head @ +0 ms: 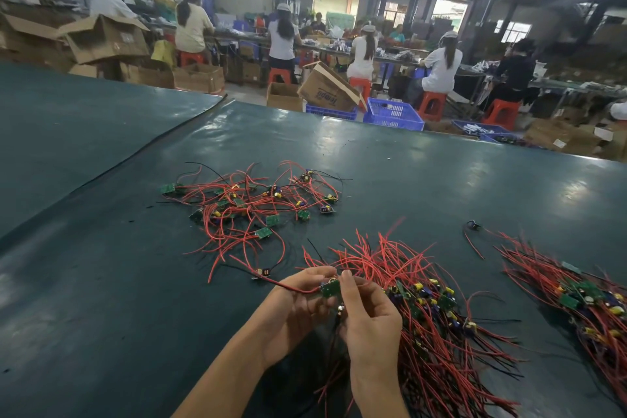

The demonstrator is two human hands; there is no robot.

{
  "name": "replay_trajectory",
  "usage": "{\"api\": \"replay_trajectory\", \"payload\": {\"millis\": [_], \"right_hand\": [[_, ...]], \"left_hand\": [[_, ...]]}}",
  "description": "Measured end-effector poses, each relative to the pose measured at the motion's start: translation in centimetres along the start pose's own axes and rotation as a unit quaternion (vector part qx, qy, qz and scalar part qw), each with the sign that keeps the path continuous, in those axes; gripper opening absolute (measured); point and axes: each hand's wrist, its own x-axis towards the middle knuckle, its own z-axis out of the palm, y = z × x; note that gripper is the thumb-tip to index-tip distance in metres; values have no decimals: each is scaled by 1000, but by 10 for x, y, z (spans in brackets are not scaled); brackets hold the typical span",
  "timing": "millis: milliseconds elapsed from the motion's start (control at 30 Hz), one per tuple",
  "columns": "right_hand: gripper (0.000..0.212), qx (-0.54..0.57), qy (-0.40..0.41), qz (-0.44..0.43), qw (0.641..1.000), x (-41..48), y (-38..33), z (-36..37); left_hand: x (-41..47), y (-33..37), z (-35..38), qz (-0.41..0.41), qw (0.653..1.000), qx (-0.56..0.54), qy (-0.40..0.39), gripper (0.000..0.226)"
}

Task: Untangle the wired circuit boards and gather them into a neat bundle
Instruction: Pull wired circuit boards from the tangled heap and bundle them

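On the dark tabletop, a loose tangle of green boards and red wires lay around the middle, well back from the near edge. Nearer that edge the left hand held a small board off the surface, its fingers curled and pinching the board's left side, with a red wire trailing left from it. The right hand pinched the board's right side between thumb and forefinger, its other fingers curled. Just right of the hands a gathered bundle lay with its wires fanned, reaching the near edge. A second bundle lay by the right edge.
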Motion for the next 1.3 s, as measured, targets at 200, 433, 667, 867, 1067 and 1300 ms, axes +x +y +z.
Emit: {"api": "replay_trajectory", "payload": {"millis": [200,433,667,867,1067,1300], "right_hand": [[14,17,23,12,1000,2,0,-2],[13,-4,43,-4,999,5,2,-8],[16,43,34,10,998,3,2,-2],[17,35,-2,-19,999,-1,-3,-4],[16,-30,-20,-67,997,-5,-7,1],[30,9,8,-26,1000,-3,-8,3]], "left_hand": [[0,-11,-4,45,987,152,5,34],[-6,-8,-5,73,961,247,-98,35],[-3,-12,0,154,960,233,-33,30],[-3,-9,1,176,955,238,-5,29],[-4,-9,-2,170,960,222,-20,24],[-2,-9,-3,213,945,247,-4,12]]}}
